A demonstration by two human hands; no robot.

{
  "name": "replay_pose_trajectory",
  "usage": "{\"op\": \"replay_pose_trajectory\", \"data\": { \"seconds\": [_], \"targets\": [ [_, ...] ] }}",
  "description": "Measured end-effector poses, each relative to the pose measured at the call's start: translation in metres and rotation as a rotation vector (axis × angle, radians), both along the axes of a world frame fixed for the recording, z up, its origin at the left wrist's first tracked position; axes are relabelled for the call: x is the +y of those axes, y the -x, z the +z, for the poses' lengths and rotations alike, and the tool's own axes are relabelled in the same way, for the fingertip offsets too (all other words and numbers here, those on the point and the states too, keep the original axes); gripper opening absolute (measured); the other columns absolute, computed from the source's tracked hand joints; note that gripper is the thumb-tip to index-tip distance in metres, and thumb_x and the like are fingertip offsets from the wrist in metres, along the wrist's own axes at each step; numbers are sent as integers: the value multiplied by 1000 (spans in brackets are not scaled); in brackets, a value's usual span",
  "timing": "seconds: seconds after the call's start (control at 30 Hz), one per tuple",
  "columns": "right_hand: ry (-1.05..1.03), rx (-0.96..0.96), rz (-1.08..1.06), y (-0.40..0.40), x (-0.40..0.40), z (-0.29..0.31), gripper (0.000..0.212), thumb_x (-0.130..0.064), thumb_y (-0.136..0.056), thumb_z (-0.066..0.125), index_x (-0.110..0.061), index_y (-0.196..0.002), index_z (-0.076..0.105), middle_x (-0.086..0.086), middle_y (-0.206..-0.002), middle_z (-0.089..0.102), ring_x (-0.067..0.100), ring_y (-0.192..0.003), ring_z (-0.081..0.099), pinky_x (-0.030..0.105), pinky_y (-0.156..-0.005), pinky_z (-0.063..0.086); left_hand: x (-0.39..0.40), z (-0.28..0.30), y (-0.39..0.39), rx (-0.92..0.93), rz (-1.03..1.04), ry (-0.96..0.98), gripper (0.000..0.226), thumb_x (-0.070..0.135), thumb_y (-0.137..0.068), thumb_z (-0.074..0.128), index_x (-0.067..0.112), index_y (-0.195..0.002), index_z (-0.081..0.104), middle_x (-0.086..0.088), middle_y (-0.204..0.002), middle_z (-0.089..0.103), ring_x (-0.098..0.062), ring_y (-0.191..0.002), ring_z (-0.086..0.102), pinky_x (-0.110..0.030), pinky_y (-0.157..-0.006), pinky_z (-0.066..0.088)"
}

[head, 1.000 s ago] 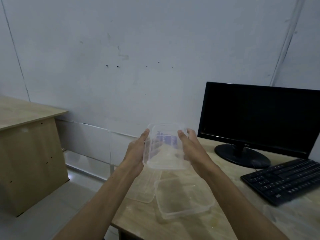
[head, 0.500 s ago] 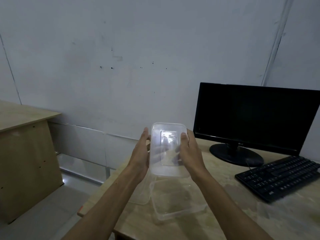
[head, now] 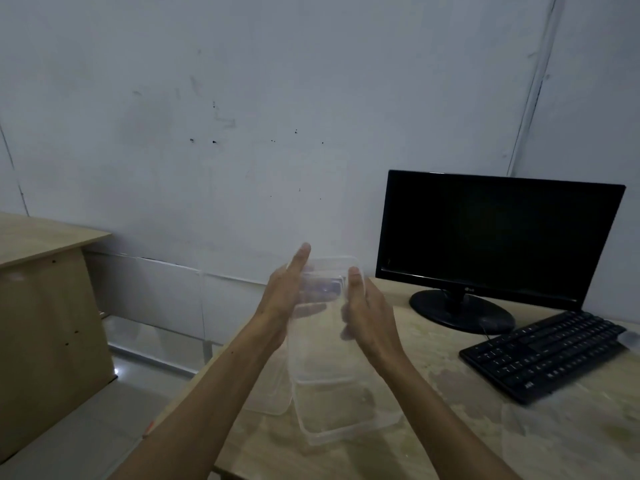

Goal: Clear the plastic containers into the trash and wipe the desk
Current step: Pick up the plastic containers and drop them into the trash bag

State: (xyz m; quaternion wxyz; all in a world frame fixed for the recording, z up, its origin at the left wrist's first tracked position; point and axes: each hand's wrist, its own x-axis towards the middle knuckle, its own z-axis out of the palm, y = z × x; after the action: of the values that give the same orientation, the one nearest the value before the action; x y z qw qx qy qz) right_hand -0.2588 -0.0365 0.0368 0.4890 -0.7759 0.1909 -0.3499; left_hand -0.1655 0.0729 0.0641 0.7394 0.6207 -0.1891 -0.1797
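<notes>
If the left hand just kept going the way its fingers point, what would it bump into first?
The left hand points up and away, so most likely the pale wall behind the desk. Nothing else shows in that line, though depth is hard to judge. The clear container sits beside its palm.

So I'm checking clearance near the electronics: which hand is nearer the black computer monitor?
Right. The right hand is just left of the black computer monitor, near its base; the left hand is farther left, beyond the clear plastic container held between them.
</notes>
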Motion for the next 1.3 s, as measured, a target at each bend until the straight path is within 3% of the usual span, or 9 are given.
{"op": "replay_pose_trajectory", "data": {
  "seconds": [0.23, 0.37, 0.5, 0.63, 0.87, 1.03, 1.13, 1.23, 1.3],
  "targets": [
    [-300, 13, 116, 1, -4, 18, 80, -70, -101, 24, -6, -84, 68, 12, -74, 74, 27, -67, 73, 38, -60, 63, 1, 1, 15, -198, 21, -13, 41, 49, -95, 63, 10, -96, 77, -7, -88, 81, -24, -84, 78, -29, -72, 62],
    [-169, -41, -27, -5, -9, 14, 82, -78, -96, 31, -7, -77, 68, 12, -70, 74, 26, -67, 74, 50, -70, 64, -1, 3, 25, -160, -9, -52, 43, 51, -93, 65, 11, -101, 76, -7, -93, 80, -21, -85, 78, -32, -71, 64],
    [-273, -58, -142, 0, -18, 22, 78, -74, -98, 32, -10, -69, 65, 8, -67, 71, 23, -65, 69, 44, -69, 62, 5, -4, 41, -190, -145, -230, 38, 50, -86, 76, 14, -98, 75, -4, -83, 80, -21, -76, 79, -36, -71, 65],
    [-407, -71, -54, 6, -13, 24, 77, -73, -99, 29, -10, -83, 70, 9, -75, 74, 24, -70, 72, 37, -61, 59, 3, 0, 36, -208, 3, -191, 37, 41, -80, 84, 6, -89, 78, -6, -73, 79, -19, -66, 77, -31, -63, 64],
    [-203, 41, -21, 9, 7, 19, 81, -74, -98, 21, -9, -81, 66, 11, -78, 71, 24, -63, 70, 32, -55, 58, -7, 8, 15, -132, 246, -78, 48, 55, -75, 84, 8, -86, 79, -3, -75, 79, -22, -71, 78, -35, -70, 64],
    [-163, 65, -177, -2, 4, 17, 97, -86, -85, 6, -10, -75, 64, 11, -80, 67, 27, -75, 65, 49, -75, 59, 5, -15, 44, -193, 23, 4, 48, 41, -73, 88, 9, -106, 76, -7, -94, 80, -20, -88, 78, -38, -73, 65],
    [-171, 71, -185, -6, 9, 11, 92, -85, -87, 4, -14, -67, 60, 9, -78, 66, 25, -74, 63, 49, -77, 57, 4, -25, 43, -220, 160, 21, 49, 32, -65, 94, 7, -103, 76, -7, -88, 80, -22, -82, 79, -42, -74, 65],
    [-215, 68, -198, -9, 12, 6, 97, -87, -86, 2, -16, -81, 68, 9, -86, 70, 27, -80, 67, 52, -79, 59, 1, -24, 39, -228, 223, 11, 55, 40, -63, 94, 7, -104, 76, -9, -88, 79, -23, -79, 79, -44, -71, 66],
    [-279, 79, -184, -11, 11, 6, 95, -84, -89, 5, -15, -95, 69, 11, -95, 71, 26, -80, 67, 43, -67, 59, 2, -23, 39, -241, 215, 29, 68, 50, -59, 91, 7, -109, 74, -10, -93, 79, -23, -81, 79, -41, -71, 66]
  ]
}}
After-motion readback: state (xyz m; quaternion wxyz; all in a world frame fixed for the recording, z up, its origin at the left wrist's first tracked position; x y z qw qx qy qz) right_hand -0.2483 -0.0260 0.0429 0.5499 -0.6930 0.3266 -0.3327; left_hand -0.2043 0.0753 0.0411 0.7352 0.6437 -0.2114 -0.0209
